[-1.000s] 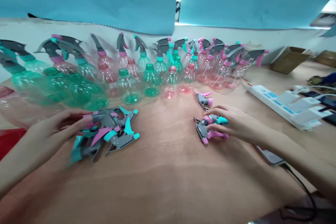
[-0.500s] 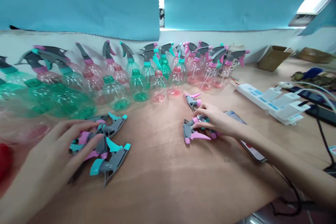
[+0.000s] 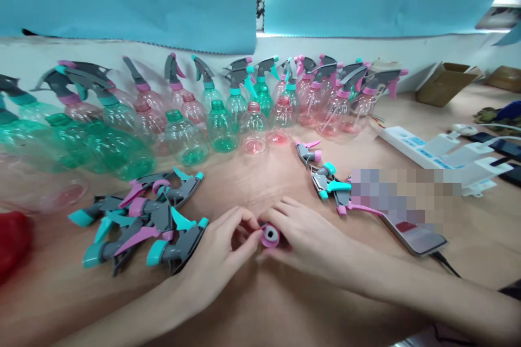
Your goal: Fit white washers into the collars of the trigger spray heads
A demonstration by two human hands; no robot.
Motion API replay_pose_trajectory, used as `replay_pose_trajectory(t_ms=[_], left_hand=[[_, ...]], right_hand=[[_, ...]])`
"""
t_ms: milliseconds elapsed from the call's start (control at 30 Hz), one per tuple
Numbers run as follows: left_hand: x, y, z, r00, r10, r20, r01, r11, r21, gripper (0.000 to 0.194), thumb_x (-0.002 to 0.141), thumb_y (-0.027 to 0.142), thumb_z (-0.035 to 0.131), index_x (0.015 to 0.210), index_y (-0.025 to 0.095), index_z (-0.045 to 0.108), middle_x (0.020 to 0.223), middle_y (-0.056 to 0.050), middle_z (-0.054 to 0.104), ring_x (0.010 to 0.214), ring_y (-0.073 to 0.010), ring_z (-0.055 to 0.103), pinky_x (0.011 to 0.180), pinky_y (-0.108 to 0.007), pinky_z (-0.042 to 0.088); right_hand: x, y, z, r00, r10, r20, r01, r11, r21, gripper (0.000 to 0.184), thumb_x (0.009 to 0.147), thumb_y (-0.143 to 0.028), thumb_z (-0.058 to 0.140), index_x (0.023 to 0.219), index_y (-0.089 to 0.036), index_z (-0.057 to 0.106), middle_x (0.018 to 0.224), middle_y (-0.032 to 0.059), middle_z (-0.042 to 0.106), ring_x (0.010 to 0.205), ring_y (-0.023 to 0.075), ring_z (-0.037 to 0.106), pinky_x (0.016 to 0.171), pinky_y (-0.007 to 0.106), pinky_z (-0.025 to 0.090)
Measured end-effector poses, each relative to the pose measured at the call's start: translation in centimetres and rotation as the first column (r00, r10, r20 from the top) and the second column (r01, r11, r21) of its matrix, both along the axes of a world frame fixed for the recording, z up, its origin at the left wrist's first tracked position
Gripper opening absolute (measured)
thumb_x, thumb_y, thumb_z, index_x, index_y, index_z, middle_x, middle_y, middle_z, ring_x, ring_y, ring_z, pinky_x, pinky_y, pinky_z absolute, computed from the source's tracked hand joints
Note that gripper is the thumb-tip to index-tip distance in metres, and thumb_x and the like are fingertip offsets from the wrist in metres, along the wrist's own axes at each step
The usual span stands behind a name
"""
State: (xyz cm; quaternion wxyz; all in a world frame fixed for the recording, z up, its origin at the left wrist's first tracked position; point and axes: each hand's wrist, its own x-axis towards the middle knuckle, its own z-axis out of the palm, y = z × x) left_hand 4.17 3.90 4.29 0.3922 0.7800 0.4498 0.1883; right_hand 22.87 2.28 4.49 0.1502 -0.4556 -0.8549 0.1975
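Observation:
Both my hands meet at the near middle of the wooden table point(image 3: 264, 293). My right hand point(image 3: 303, 236) is curled around a spray trigger head whose pink screw collar point(image 3: 269, 235) faces me. My left hand point(image 3: 222, 246) pinches that collar from the left with fingertips. A heap of grey trigger heads with teal and pink parts point(image 3: 142, 219) lies just left of my left hand. A smaller group of trigger heads point(image 3: 325, 179) lies beyond my right hand.
Rows of green and pink plastic bottles point(image 3: 211, 119), some fitted with sprayers, stand across the back. A white power strip point(image 3: 431, 152), a phone point(image 3: 411, 230) with a cable, cardboard boxes point(image 3: 445, 82) and a blue curtain are at the right and rear. Something red point(image 3: 12, 241) sits at the left edge.
Both hands left the two piles and came together at the near centre. The right hand brought a trigger head with a pink collar, and the left hand now touches it.

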Motion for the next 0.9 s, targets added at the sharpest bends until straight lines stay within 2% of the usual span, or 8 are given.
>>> replay_pose_trajectory(t_ms=[133, 267, 333, 400, 500, 633, 733, 900], left_hand=[[-0.1, -0.4, -0.5, 0.999, -0.046, 0.03, 0.047, 0.997, -0.058, 0.009, 0.089, 0.029, 0.053, 0.088, 0.02, 0.057, 0.083, 0.002, 0.066, 0.072, -0.0137, 0.062, 0.063, -0.025, 0.049], [-0.2, -0.3, -0.5, 0.994, -0.091, 0.069, 0.091, 0.996, -0.008, 0.011, 0.093, 0.025, 0.049, 0.09, 0.021, 0.059, 0.086, 0.002, 0.066, 0.076, -0.0134, 0.062, 0.068, -0.025, 0.048], [-0.2, 0.1, -0.4, 0.995, -0.073, 0.071, 0.071, 0.997, 0.02, 0.01, 0.092, 0.024, 0.05, 0.088, 0.021, 0.06, 0.086, 0.002, 0.065, 0.076, -0.013, 0.061, 0.068, -0.024, 0.047], [-0.4, 0.5, -0.3, 0.997, -0.045, 0.061, 0.043, 0.999, 0.027, 0.008, 0.09, 0.024, 0.053, 0.086, 0.021, 0.06, 0.086, 0.003, 0.065, 0.076, -0.0129, 0.06, 0.07, -0.025, 0.046], [-0.5, 0.8, 0.0, 0.999, -0.012, 0.041, 0.011, 1.0, 0.014, 0.008, 0.088, 0.021, 0.054, 0.085, 0.022, 0.061, 0.085, 0.003, 0.065, 0.076, -0.0126, 0.06, 0.071, -0.024, 0.046], [-0.6, 1.0, 0.3, 1.0, -0.012, 0.024, 0.013, 0.999, -0.053, 0.008, 0.087, 0.02, 0.054, 0.086, 0.021, 0.061, 0.088, 0.002, 0.066, 0.076, -0.0131, 0.062, 0.07, -0.025, 0.048], [-0.8, 1.6, 0.5, 0.996, -0.083, 0.015, 0.085, 0.982, -0.17, 0.008, 0.082, 0.017, 0.056, 0.088, 0.02, 0.06, 0.084, 0.002, 0.067, 0.075, -0.0135, 0.064, 0.068, -0.024, 0.049], [-1.6, 2.9, 0.6, 0.974, -0.223, 0.04, 0.224, 0.918, -0.329, 0.017, 0.073, 0.016, 0.064, 0.087, 0.02, 0.056, 0.078, 0.004, 0.064, 0.068, -0.0121, 0.062, 0.061, -0.021, 0.048]], right_hand=[[0.7, -0.2, 0.5, 0.994, 0.041, -0.097, -0.059, 0.979, -0.197, 0.037, 0.079, -0.046, 0.069, 0.101, -0.016, 0.063, 0.11, 0.0106, 0.061, 0.107, 0.0263, 0.053, 0.088, 0.039, 0.048], [1.7, 1.2, 1.7, 0.977, 0.089, -0.193, -0.154, 0.923, -0.353, 0.027, 0.092, -0.04, 0.054, 0.108, -0.02, 0.064, 0.119, 0.0081, 0.059, 0.112, 0.0213, 0.055, 0.094, 0.034, 0.046], [1.7, 1.7, 2.0, 0.963, 0.124, -0.237, -0.212, 0.894, -0.395, 0.025, 0.095, -0.035, 0.048, 0.107, -0.02, 0.064, 0.112, 0.0062, 0.062, 0.106, 0.019, 0.059, 0.092, 0.032, 0.047], [1.5, 1.9, 1.9, 0.954, 0.123, -0.272, -0.234, 0.875, -0.425, 0.024, 0.094, -0.035, 0.052, 0.109, -0.021, 0.063, 0.105, 0.004, 0.065, 0.102, 0.0183, 0.062, 0.088, 0.031, 0.048], [1.1, 1.7, 0.7, 0.945, 0.105, -0.311, -0.23, 0.887, -0.401, 0.031, 0.086, -0.037, 0.064, 0.113, -0.023, 0.061, 0.116, 0.0039, 0.062, 0.111, 0.0197, 0.058, 0.094, 0.031, 0.046], [0.5, 1.2, -1.3, 0.929, 0.043, -0.368, -0.157, 0.945, -0.287, 0.026, 0.083, -0.038, 0.067, 0.104, -0.023, 0.066, 0.125, 0.0049, 0.055, 0.119, 0.02, 0.05, 0.102, 0.033, 0.042], [0.2, 0.9, -2.1, 0.932, 0.02, -0.362, -0.113, 0.965, -0.238, 0.026, 0.08, -0.041, 0.07, 0.097, -0.022, 0.068, 0.119, 0.0056, 0.057, 0.116, 0.0209, 0.05, 0.1, 0.034, 0.042], [-0.6, 0.4, -2.3, 0.946, 0.008, -0.324, -0.095, 0.962, -0.255, 0.027, 0.081, -0.042, 0.069, 0.097, -0.02, 0.069, 0.107, 0.0068, 0.061, 0.101, 0.0209, 0.055, 0.088, 0.035, 0.047]])
